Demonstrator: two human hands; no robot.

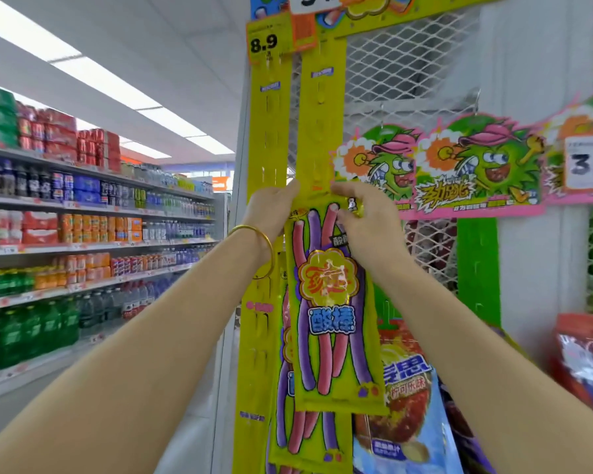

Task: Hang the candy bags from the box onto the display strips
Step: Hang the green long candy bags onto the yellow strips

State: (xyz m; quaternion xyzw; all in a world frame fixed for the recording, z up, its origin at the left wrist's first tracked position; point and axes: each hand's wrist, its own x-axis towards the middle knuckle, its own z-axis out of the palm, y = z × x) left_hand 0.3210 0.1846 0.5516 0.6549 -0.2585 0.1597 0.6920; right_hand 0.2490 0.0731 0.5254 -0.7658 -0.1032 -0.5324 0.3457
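A long yellow candy bag (332, 309) is hanging flat against the right-hand yellow display strip (320, 124), its top edge sitting at the strip where both hands are meeting. The bag is showing pink and purple sticks, a flower-shaped logo in orange and yellow, and blue Chinese characters reading 酸棒. The left hand (271, 210) is pinching the bag's top left corner, fingers curled round the edge, with a gold bangle (264, 251) sitting on the wrist. The right hand (363, 217) is pinching the top right corner, fingertips curled over the edge just beside the strip. The two hands are standing close together, apart only by the width of the strip.

Behind and below this bag, another bag of the same kind (288, 405) is hanging lower down. A second yellow strip (271, 131) is running parallel just to the left, with a yellow price tag (269, 39) at its top reading 8.9. To the right, a blue bag (404, 422) with Chinese lettering is hanging beside the lower candy bags. Further right, pink and green cartoon header cards (473, 165) are hanging in front of a white mesh panel (408, 70), next to a white price tag (587, 162) starting 3. On the left, shelves of bottled and canned drinks (83, 234) are lining the aisle.
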